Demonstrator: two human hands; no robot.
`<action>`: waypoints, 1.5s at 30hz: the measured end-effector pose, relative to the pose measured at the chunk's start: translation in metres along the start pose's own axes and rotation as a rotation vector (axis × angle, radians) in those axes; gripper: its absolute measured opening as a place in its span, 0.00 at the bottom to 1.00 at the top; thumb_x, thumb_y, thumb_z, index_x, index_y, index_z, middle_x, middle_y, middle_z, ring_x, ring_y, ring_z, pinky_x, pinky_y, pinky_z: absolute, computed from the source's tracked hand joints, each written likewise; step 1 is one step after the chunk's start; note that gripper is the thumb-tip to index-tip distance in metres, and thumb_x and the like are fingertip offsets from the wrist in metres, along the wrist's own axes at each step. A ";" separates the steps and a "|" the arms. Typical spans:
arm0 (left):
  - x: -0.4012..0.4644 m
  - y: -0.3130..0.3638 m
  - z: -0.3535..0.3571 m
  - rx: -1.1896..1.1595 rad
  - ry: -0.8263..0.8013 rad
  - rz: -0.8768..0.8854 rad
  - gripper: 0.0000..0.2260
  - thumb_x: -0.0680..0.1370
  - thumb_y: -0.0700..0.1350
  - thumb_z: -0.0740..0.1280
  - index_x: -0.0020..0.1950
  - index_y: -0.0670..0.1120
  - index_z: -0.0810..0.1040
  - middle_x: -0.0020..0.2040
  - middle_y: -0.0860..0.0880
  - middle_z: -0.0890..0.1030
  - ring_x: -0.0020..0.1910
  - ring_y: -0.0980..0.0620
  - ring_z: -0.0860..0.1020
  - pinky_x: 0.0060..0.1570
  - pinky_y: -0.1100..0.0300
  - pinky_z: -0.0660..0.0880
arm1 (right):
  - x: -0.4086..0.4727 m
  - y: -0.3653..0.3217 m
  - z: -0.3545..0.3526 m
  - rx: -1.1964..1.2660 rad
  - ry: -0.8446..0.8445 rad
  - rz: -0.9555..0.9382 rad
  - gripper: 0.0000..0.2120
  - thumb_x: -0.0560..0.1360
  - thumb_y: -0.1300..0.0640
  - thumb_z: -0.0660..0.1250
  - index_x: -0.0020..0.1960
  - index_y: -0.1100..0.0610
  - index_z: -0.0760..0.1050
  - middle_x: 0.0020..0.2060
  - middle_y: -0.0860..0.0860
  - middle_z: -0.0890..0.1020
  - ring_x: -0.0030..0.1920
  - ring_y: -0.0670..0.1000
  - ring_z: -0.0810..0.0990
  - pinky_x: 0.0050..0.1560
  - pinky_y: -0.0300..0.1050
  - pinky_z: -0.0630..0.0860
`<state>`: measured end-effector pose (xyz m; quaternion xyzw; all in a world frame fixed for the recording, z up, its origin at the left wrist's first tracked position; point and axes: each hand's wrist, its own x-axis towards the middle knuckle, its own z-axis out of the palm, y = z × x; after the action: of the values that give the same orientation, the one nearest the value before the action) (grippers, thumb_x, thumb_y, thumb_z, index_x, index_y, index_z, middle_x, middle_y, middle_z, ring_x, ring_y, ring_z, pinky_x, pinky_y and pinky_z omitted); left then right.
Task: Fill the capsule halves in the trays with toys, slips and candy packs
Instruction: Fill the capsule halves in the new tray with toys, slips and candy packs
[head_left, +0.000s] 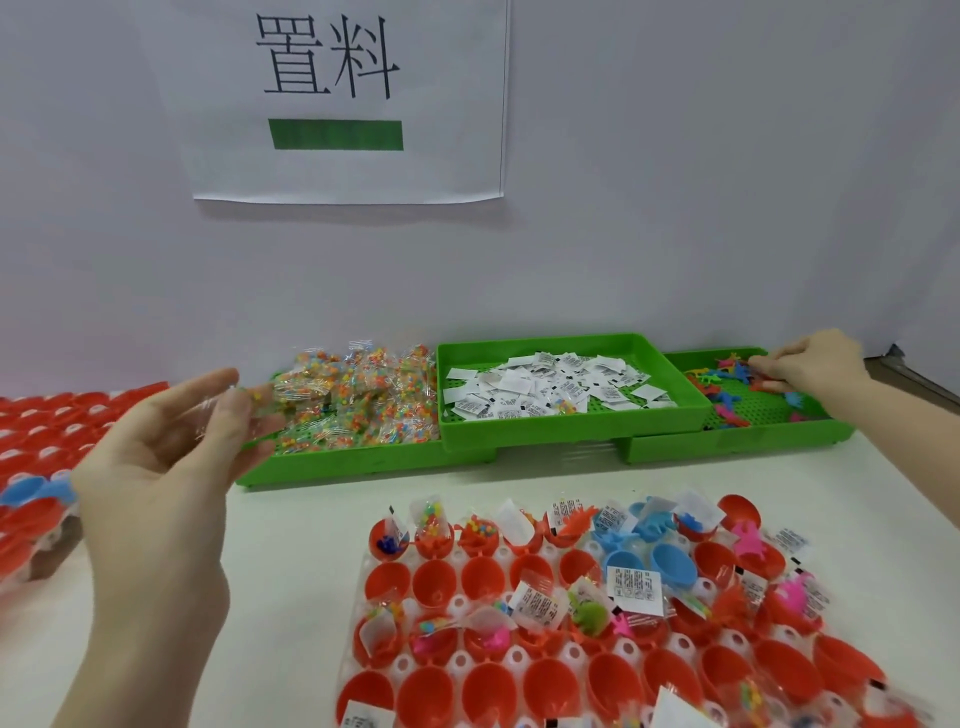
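The capsule tray (524, 657) lies on the white table (291, 525), nearest the viewer; it holds rows of red capsule halves (434, 582) with two blue halves (670, 564) among them — some filled with slips, toys or candy packs, several bare. Behind the capsule tray stand three green bins against the wall: the slip bin (571, 423) in the middle, raised over the edges of the other two, the candy bin (363, 457) to its left, the toy bin (737, 444) to its right. The left hand (171, 467) hovers left of the capsule tray, at the candy bin's near corner, fingers pinching a clear candy pack (244, 402). The right hand (815, 364) reaches into the toy bin, fingers curled among the toys (727, 376) — whether it grips one cannot be told. More red halves (57, 421) lie far left of the capsule tray. A paper sign (343, 98) hangs on the wall above the bins.
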<state>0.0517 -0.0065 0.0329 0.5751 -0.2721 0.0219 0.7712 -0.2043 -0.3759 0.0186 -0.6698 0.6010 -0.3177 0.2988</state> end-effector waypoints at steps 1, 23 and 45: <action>0.000 0.000 0.002 -0.004 -0.001 0.000 0.09 0.78 0.38 0.62 0.46 0.53 0.74 0.32 0.61 0.82 0.33 0.63 0.80 0.36 0.73 0.75 | -0.001 -0.001 -0.001 -0.047 -0.035 -0.009 0.09 0.72 0.62 0.69 0.47 0.69 0.79 0.18 0.48 0.77 0.20 0.43 0.77 0.28 0.32 0.75; -0.015 0.013 0.021 0.007 -0.217 -0.023 0.09 0.73 0.36 0.66 0.43 0.51 0.78 0.32 0.57 0.83 0.29 0.61 0.80 0.31 0.73 0.73 | -0.065 -0.072 0.084 -0.570 -0.210 -0.339 0.17 0.69 0.46 0.72 0.45 0.61 0.81 0.41 0.53 0.83 0.37 0.52 0.75 0.37 0.41 0.68; -0.028 0.022 0.034 -0.031 -0.278 -0.229 0.07 0.67 0.41 0.70 0.43 0.48 0.80 0.33 0.50 0.84 0.32 0.54 0.82 0.31 0.71 0.75 | -0.148 -0.101 0.035 0.289 -0.209 -0.577 0.11 0.63 0.50 0.76 0.33 0.57 0.81 0.17 0.43 0.67 0.22 0.42 0.61 0.25 0.33 0.60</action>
<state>0.0065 -0.0218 0.0464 0.5877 -0.3093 -0.1501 0.7324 -0.1259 -0.2182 0.0656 -0.7921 0.3014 -0.4006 0.3483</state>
